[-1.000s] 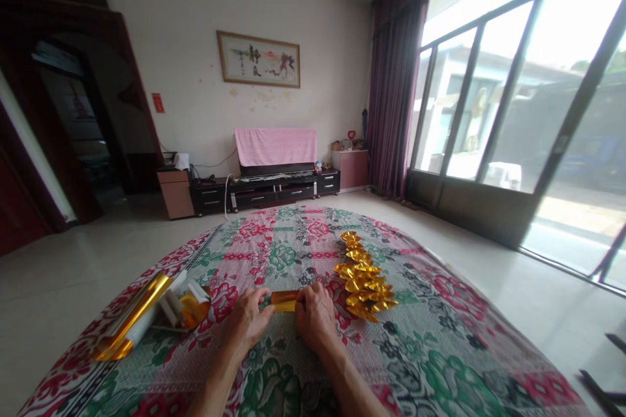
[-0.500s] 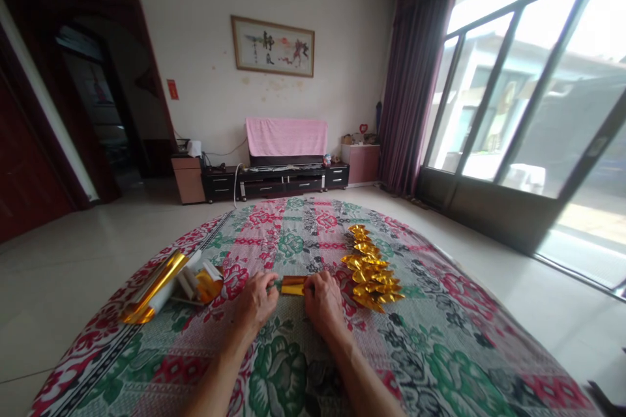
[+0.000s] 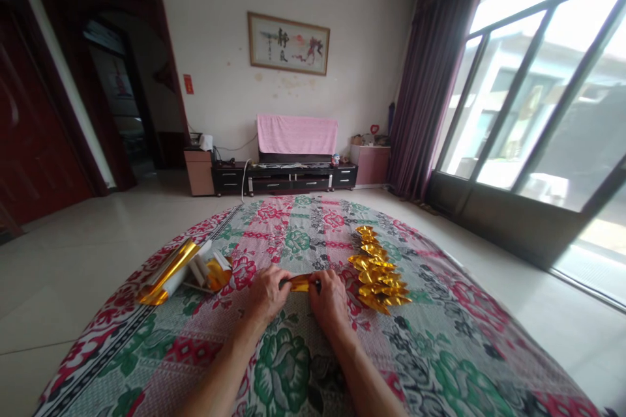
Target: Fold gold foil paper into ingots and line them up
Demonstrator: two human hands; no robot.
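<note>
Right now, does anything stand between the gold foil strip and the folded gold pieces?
Yes: your right hand, holding the right end of the gold foil strip, lies between it and the folded gold pieces. Nothing else visible stands in the way.

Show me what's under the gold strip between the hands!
A flowered cloth lies beneath the gold strip, showing past its near and far edges; the patch it covers can't be seen. The left hand and right hand hide its ends.

I hold a short, shiny gold foil strip (image 3: pixel 300 283) crosswise before me. Its middle shows; my grip hides both ends.
</note>
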